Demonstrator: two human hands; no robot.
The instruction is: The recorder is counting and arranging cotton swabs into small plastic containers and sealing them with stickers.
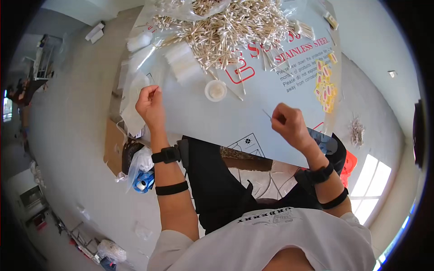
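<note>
The tabletop (181, 117) looks smooth with a faint sheen; the swabs (244, 31) have matt, cottony tips — the clear bag (181, 10) is glossy plastic, the shirt (257, 241) matt cloth.

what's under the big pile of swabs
Under the near edge of the swabs, a grey sheet shows, its red print partly covered. Whatever lies beneath the pile's middle is hidden, so I can't tell.

- Five o'clock from centre: pale short-sleeved shirt (316, 237), dark lettering (266, 215) across the chest.
- Six: black trousers (212, 189).
- Eight: black left wristband (169, 155) with boxy modules; bare left hand (150, 106) at ten.
- Seven: plain black forearm band (172, 188).
- Four: black right wristband (322, 174), black elbow band (335, 200).
</note>
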